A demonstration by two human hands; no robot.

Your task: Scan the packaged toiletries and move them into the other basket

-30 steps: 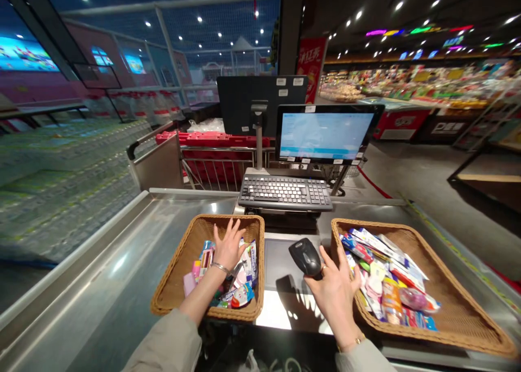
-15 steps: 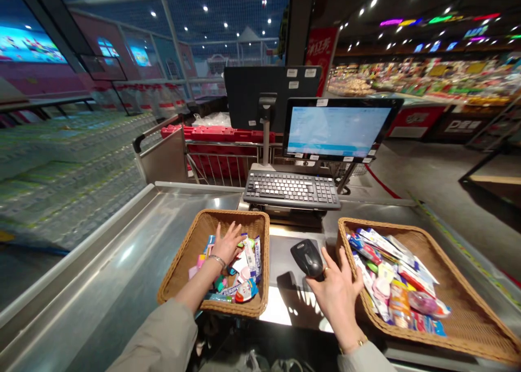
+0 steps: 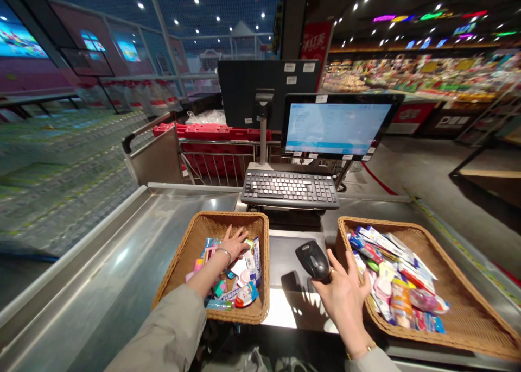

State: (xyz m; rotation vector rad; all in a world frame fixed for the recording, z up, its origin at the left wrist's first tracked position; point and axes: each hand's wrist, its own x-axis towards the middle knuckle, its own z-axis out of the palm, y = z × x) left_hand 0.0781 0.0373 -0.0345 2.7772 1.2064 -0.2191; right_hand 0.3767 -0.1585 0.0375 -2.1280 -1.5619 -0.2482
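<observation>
My left hand (image 3: 234, 246) reaches into the left wicker basket (image 3: 173, 269). Its fingers are spread over small packaged goods, including a tube-like blue-and-white pack (image 3: 256, 260) and a round colourful packet (image 3: 246, 295). Whether the fingertips touch any item is hard to see. Between the two baskets, my right hand (image 3: 345, 290) has a black barcode scanner (image 3: 311, 259) at its thumb and forefinger, the other fingers fanned out. The scanner's head points up and left above the metal counter, and its grip is hidden by the hand. Just right of that hand stands the right wicker basket (image 3: 468, 296).
Boxes and packets (image 3: 401, 269) fill the left half of the right basket. Behind the counter's middle are a keyboard (image 3: 291, 190), a lit monitor (image 3: 337, 127) and a second screen seen from behind (image 3: 240, 92). A metal rim (image 3: 77, 252) edges the counter's left side.
My right hand and the scanner have shifted slightly right and down. My left hand has moved a little right within the basket. The whole view has shifted slightly.
</observation>
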